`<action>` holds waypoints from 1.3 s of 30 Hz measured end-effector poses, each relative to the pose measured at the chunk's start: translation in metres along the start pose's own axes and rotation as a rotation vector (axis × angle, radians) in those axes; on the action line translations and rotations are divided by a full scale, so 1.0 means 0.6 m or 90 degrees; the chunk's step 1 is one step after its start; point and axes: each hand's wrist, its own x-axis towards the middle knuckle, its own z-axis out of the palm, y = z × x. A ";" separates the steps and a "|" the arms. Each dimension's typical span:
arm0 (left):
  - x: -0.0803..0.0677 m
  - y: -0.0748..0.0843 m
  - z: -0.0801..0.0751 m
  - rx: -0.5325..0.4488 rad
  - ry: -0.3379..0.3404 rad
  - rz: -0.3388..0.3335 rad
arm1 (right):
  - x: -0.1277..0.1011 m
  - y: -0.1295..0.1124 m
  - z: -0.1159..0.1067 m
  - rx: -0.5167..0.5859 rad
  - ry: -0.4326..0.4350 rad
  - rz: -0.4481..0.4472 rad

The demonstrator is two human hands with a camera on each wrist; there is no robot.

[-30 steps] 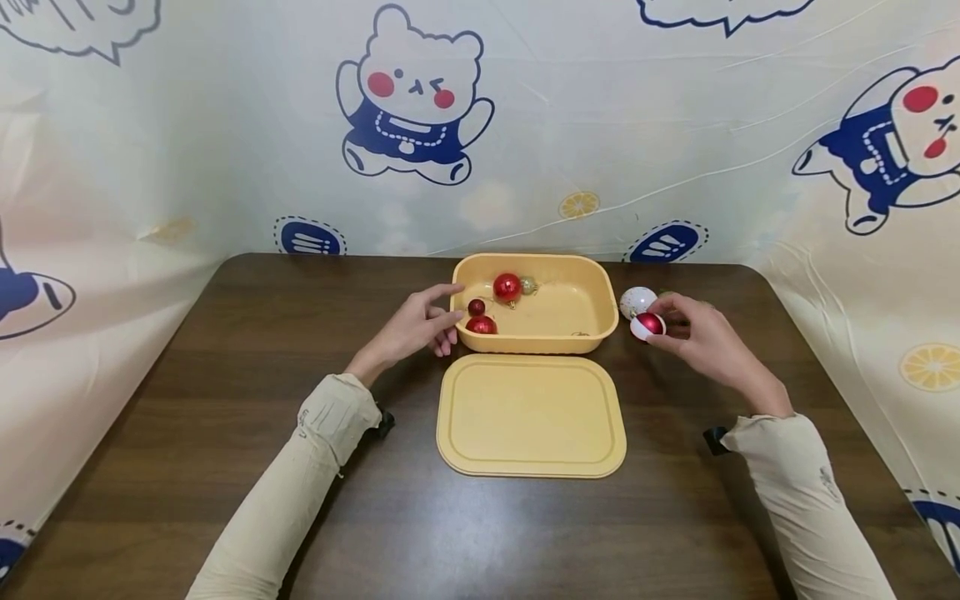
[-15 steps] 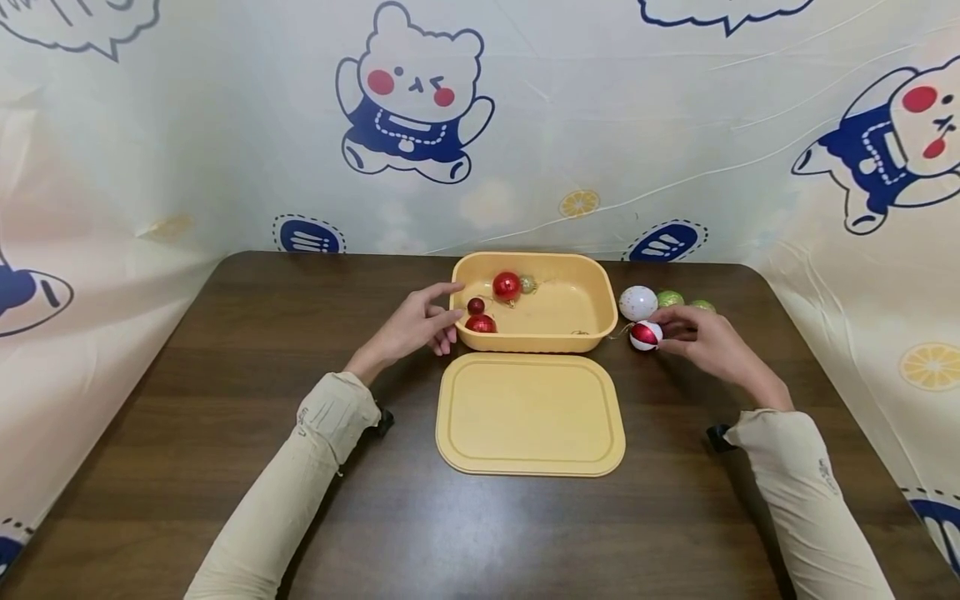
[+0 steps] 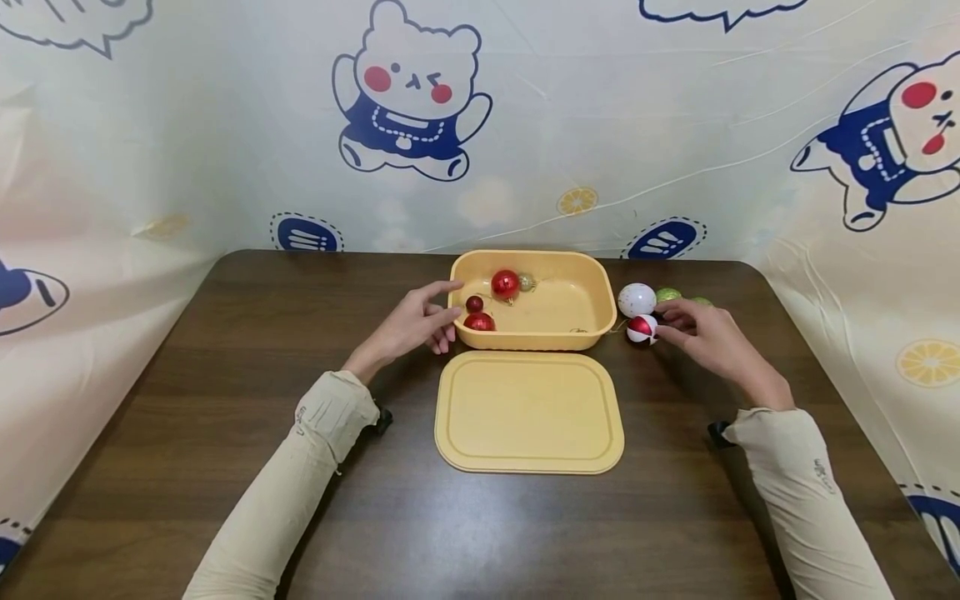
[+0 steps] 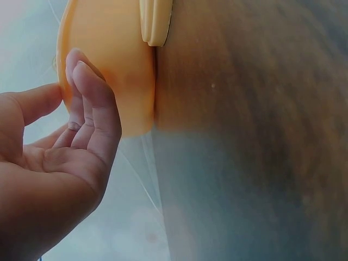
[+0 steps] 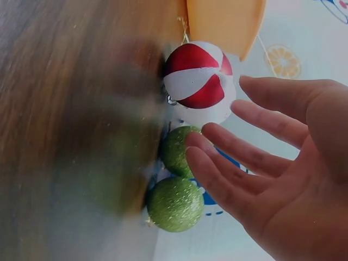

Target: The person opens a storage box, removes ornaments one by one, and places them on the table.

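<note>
A yellow box (image 3: 532, 342) stands at the back of the table with red, dark red and pale gold Christmas baubles in it, including a shiny red bauble (image 3: 505, 284). My left hand (image 3: 412, 323) holds its left rim between thumb and fingers. To the right of the box, a red-and-white bauble (image 5: 197, 76) sits on the table in front of a white bauble (image 3: 636, 300). My right hand (image 3: 708, 342) is just right of the striped bauble, fingers spread and apart from it in the right wrist view. Green glitter baubles (image 5: 175, 205) lie behind these fingers.
A yellow lid (image 3: 529, 412) lies flat on the brown table (image 3: 360, 517), just in front of the box. A patterned cloth (image 3: 570, 100) hangs close behind the table's back edge and at both sides.
My right hand has set the red-and-white bauble down, slightly nearer me, and let go of it. The green baubles came into view. My left hand stays on the box.
</note>
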 end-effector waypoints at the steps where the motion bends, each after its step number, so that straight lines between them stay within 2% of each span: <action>1: 0.000 0.000 -0.001 0.001 0.000 0.001 | 0.001 -0.004 0.001 -0.003 -0.003 0.000; 7: 0.000 -0.001 -0.002 0.004 -0.001 0.003 | 0.004 -0.014 0.006 -0.023 -0.021 -0.001; 13: 0.000 -0.003 -0.003 0.001 -0.003 0.001 | 0.004 -0.018 0.008 -0.027 -0.015 -0.003; 21: -0.002 -0.003 -0.003 -0.001 0.000 0.002 | 0.003 -0.047 0.005 -0.045 0.071 -0.050; 27: -0.001 0.000 0.001 -0.010 -0.002 -0.009 | 0.012 -0.085 0.007 -0.042 0.099 -0.077; 39: -0.001 0.001 0.000 -0.016 -0.002 -0.001 | 0.050 -0.142 0.033 -0.017 0.049 -0.123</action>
